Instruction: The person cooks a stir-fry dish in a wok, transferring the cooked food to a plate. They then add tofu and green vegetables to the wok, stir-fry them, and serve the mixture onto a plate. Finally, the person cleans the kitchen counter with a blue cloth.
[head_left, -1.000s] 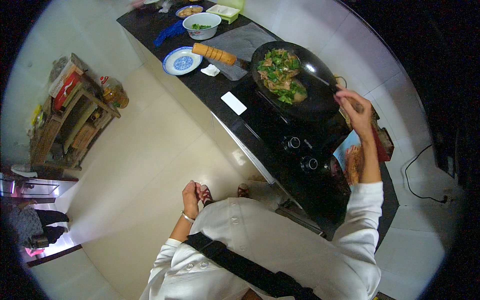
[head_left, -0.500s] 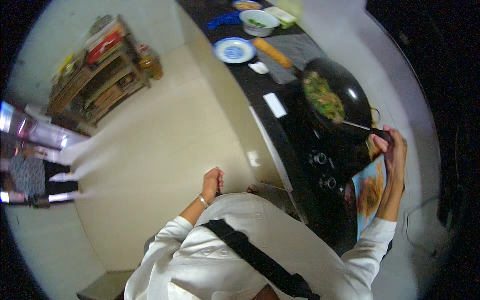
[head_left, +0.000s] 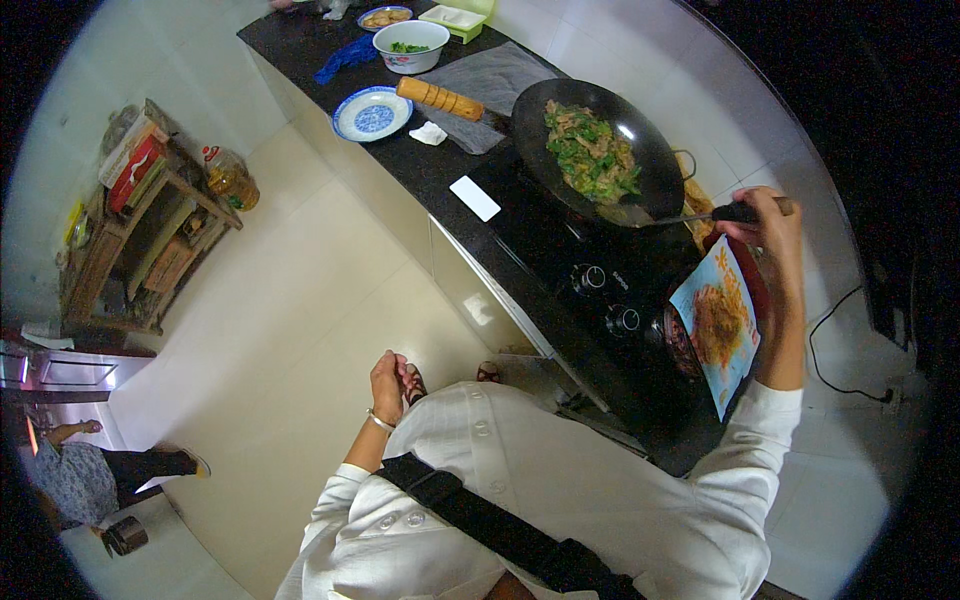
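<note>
We see a black tabletop (head_left: 425, 172) with the black cooktop (head_left: 545, 238) set along it. A dark, wooden-handled wok (head_left: 650, 158) sits over this cooktop. A black-handled metal spatula (head_left: 685, 218) reaches its near edge, beside the green-and-brown stir-fry (head_left: 590, 150) inside. The right hand (head_left: 772, 225) grips the spatula; the left (head_left: 388, 378) hangs apart, fingers curled, how tightly we cannot tell.

From here the wok (head_left: 652, 160) hides what's under it, and the right fingers (head_left: 742, 236) cover part of the spatula handle (head_left: 733, 212).
</note>
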